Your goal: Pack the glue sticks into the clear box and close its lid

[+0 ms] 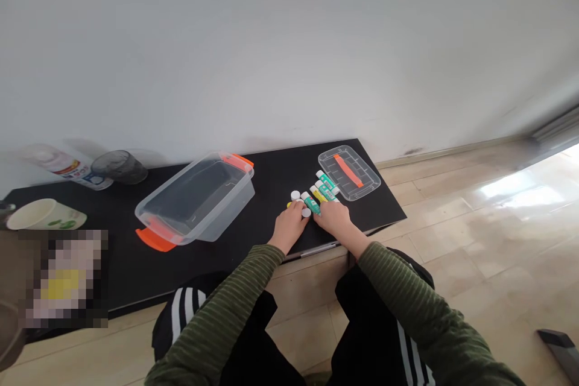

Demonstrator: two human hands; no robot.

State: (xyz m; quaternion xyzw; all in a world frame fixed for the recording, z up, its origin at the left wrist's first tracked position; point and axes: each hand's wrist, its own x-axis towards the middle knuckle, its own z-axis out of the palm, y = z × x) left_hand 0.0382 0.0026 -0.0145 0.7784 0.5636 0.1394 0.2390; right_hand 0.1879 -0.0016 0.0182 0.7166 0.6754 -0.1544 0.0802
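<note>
Several glue sticks with white caps lie close together near the front edge of the black table (pixel 266 178). My left hand (pixel 289 226) is closed around glue sticks whose white caps (pixel 306 213) show at its fingertips; its fingers partly cover them. On the right, my right hand (pixel 335 220) has its fingers closed on the lower ends of the row. That row holds a green glue stick (pixel 310 202), a yellow glue stick (pixel 318 193) and further green ones (pixel 326 181) behind. Exactly which sticks each hand grips is partly hidden.
Right of the sticks lies a clear lid (pixel 368 176) with an orange handle (pixel 348 170). A clear plastic box (pixel 217 217) with orange latches stands to the left. Farther left are a dark glass (pixel 122 167), a white bottle (pixel 67 166) and a paper cup (pixel 49 215).
</note>
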